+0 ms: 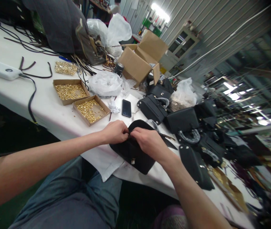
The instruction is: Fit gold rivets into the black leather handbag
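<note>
Both hands, left [115,132] and right [148,143], pinch the upper rim of a black handbag [132,154] lying at the worktop [54,111] near edge. Risk: the bag overhangs that edge and could slide off if the grip loosens. Counts: two shallow boxes of gold hardware [70,91] [91,109], one phone [126,108], one cardboard carton [141,58], several more black bags [180,121] piled right.

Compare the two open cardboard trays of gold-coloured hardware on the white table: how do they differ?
The far tray lies farther from the hands; the near tray sits closer to the black bag that both hands are on. The far tray's pieces cover most of its floor; the near tray's leave bare cardboard at its right end. Both are shallow, brown, open and hold small gold-coloured pieces.
</note>
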Demonstrator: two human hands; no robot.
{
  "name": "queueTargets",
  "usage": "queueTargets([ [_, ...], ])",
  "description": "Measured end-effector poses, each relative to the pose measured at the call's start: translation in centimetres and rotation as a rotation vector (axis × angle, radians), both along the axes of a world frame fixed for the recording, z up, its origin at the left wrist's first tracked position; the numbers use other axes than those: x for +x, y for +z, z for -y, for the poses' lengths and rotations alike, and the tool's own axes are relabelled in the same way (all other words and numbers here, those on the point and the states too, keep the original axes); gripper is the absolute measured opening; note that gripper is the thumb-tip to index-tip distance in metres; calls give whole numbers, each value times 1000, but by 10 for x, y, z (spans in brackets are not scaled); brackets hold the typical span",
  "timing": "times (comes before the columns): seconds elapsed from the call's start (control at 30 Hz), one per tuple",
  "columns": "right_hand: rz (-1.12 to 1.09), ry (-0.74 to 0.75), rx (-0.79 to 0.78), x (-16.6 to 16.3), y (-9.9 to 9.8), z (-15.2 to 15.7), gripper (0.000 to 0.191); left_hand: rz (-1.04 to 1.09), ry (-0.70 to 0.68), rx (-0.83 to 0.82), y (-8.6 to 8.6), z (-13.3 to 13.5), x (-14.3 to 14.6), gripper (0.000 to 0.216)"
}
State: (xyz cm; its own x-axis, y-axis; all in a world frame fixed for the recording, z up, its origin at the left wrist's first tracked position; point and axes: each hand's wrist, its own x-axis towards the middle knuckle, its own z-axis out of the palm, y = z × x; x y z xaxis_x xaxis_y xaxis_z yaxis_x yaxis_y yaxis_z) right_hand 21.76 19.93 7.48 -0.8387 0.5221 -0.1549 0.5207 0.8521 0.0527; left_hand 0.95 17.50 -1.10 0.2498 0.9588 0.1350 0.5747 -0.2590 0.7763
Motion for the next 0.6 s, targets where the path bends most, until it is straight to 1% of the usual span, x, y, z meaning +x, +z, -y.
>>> queueTargets([
  [0.13, -206, -38, -226, 6, -2, -9, 24, 31, -7, 1, 0, 0, -2, 22],
  [0.2, -330, -100, -346, 7, -6, -10, 24, 49, -9, -2, -1, 0, -3, 23],
  [0.27, -473, -233, -521, 8, -11, -9, 24, 66, -12, -5, -3, 1, -4, 24],
  [0.33, -598, -407, -698, 13, -18, -8, 32, 80, -16, 1, -5, 2, -6, 26],
  [0.37, -633, -486, -747, 16, -21, -8, 33, 86, -18, 5, -6, 2, -6, 27],
  [0.4, -644, -545, -765, 18, -25, -7, 32, 91, -21, 9, -6, 2, -6, 28],
  [0.47, -622, -596, -727, 23, -31, -6, 29, 101, -24, 13, -8, 2, -6, 30],
  [0.53, -605, -595, -704, 25, -36, -4, 30, 107, -27, 13, -8, 2, -5, 29],
  [0.6, -619, -598, -746, 24, -40, -2, 29, 110, -32, 11, -8, 3, -5, 28],
])
